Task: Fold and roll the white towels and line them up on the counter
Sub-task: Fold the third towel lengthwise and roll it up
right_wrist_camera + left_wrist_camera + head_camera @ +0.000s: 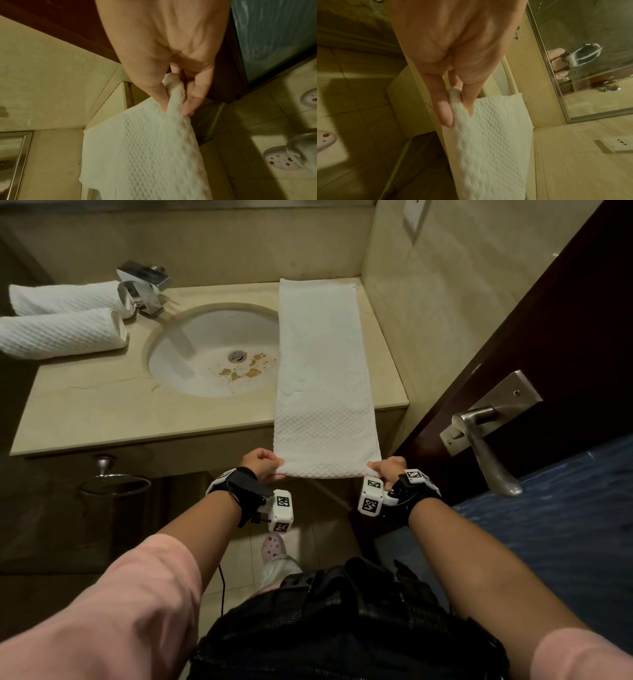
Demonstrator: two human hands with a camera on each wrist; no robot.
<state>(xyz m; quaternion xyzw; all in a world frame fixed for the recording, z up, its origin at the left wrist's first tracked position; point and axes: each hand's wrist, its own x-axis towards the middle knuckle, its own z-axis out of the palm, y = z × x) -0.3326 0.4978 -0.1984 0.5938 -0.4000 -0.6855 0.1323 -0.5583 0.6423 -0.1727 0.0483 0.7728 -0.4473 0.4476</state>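
A long white waffle towel (322, 378), folded into a narrow strip, lies on the right of the beige counter (102, 412) and hangs past its front edge. My left hand (265, 463) pinches the towel's near left corner (458, 106). My right hand (387, 469) pinches the near right corner (175, 100). Both hands hold the near end taut, just off the counter. Two rolled white towels (68, 297) (61, 333) lie side by side at the counter's back left.
An oval sink (212, 350) with brown stains near its drain sits left of the towel, a chrome faucet (144, 287) behind it. A dark door with a metal handle (486, 436) stands close on the right. A towel ring (114, 481) hangs below the counter.
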